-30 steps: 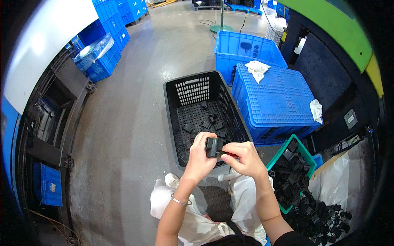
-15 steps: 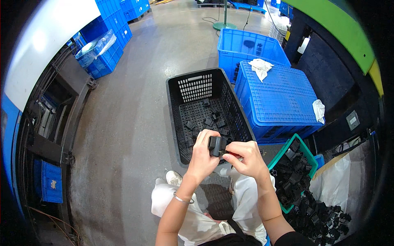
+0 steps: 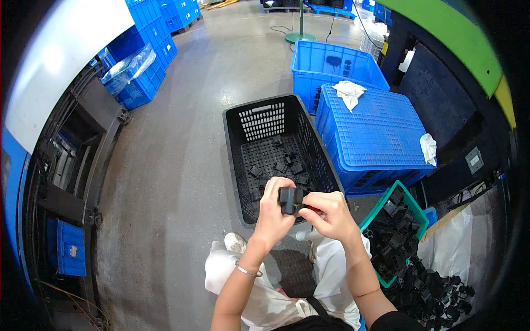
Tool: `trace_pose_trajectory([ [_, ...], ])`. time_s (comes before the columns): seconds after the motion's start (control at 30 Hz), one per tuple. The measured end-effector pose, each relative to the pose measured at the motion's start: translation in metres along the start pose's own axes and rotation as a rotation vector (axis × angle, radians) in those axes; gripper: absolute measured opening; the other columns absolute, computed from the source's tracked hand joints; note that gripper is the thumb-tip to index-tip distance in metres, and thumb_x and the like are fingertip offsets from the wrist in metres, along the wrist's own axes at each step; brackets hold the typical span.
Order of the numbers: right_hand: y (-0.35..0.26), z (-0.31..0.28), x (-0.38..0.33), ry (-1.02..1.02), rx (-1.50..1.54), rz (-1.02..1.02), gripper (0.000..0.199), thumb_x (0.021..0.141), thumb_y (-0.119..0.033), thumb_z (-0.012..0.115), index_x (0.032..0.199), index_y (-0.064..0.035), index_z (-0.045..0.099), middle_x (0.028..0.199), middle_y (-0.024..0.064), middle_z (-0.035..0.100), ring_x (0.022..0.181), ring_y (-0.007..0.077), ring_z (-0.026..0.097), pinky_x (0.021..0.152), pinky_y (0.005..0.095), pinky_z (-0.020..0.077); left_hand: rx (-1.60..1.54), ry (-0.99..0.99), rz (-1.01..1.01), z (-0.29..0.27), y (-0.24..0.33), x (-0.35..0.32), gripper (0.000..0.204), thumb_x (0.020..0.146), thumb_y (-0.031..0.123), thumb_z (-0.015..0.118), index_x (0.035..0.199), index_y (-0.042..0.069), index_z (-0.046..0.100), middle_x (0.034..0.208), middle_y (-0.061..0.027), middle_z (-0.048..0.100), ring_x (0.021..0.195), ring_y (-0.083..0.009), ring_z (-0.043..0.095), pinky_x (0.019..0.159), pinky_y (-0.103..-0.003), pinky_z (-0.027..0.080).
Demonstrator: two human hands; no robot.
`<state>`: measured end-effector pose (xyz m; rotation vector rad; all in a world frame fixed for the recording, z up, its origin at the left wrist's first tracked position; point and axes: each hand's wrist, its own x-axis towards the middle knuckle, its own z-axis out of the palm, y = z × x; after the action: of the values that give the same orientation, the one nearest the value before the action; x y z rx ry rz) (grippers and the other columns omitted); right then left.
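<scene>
Little moves since earlier: left hand point(image 3: 271, 211) grips black part point(image 3: 290, 199), right hand point(image 3: 331, 214) pinches red item point(image 3: 313, 209); part appears light, stiff; grasp its sides.

The bare right hand point(image 3: 331, 216) hides most of a slim red object point(image 3: 314, 209), too small to identify. At two o'clock, the upper edge cuts off a green machine panel point(image 3: 444, 36).

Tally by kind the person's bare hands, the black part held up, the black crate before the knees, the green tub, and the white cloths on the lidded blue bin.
Hands, left hand and right hand: 2
Held black part: 1
Black crate: 1
Green tub: 1
White cloths on the lidded blue bin: 2
Total: 7
</scene>
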<state>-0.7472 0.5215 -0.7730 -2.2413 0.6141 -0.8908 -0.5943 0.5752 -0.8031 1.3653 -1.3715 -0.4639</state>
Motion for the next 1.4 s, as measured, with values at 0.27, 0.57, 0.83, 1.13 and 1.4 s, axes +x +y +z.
trace_pose_trajectory([
  [0.27,0.001,-0.007,0.002,-0.072,-0.056,-0.054,0.02,0.079,-0.024,0.068,0.078,-0.0047,0.064,0.07,0.0108,0.062,0.06,0.0288,0.061,0.052,0.037,0.0458,0.049,-0.032,0.014,-0.003,0.003,0.001,0.035,0.063,-0.004,0.064,0.096,0.001,0.051,0.095,-0.0149,0.053,0.093,-0.0355,0.054,0.084,-0.041,0.045],
  [0.57,0.004,-0.011,0.002,-0.085,-0.076,-0.05,0.021,0.08,-0.025,0.067,0.076,-0.005,0.063,0.068,0.0106,0.061,0.06,0.0291,0.061,0.051,0.038,0.0451,0.027,-0.044,-0.011,0.004,0.0,0.001,0.036,0.064,-0.002,0.065,0.097,0.001,0.051,0.096,-0.0152,0.053,0.093,-0.0357,0.054,0.084,-0.041,0.045],
  [0.83,0.004,-0.012,-0.002,-0.085,-0.033,0.017,0.02,0.08,-0.023,0.067,0.074,-0.0044,0.062,0.065,0.0098,0.059,0.058,0.0289,0.06,0.051,0.0376,0.0443,0.072,-0.024,0.048,0.007,0.0,0.0,0.036,0.064,-0.001,0.066,0.096,0.0,0.05,0.096,-0.0155,0.053,0.094,-0.036,0.054,0.085,-0.041,0.044],
  [1.13,0.009,-0.015,-0.003,-0.122,0.005,-0.01,0.022,0.079,-0.023,0.068,0.072,-0.0034,0.061,0.063,0.0094,0.059,0.055,0.0282,0.059,0.05,0.037,0.0437,0.047,-0.048,0.027,0.009,0.0,-0.001,0.035,0.063,-0.002,0.065,0.094,0.001,0.05,0.095,-0.0152,0.053,0.092,-0.0354,0.053,0.083,-0.041,0.044],
  [1.4,0.0,-0.01,-0.007,-0.064,0.022,0.019,0.019,0.079,-0.022,0.069,0.074,-0.0038,0.063,0.065,0.011,0.06,0.055,0.0281,0.06,0.05,0.0358,0.0449,0.065,-0.03,0.116,0.004,0.004,0.0,0.033,0.062,0.001,0.067,0.091,0.0,0.051,0.093,-0.0146,0.054,0.091,-0.0345,0.053,0.082,-0.041,0.044],
])
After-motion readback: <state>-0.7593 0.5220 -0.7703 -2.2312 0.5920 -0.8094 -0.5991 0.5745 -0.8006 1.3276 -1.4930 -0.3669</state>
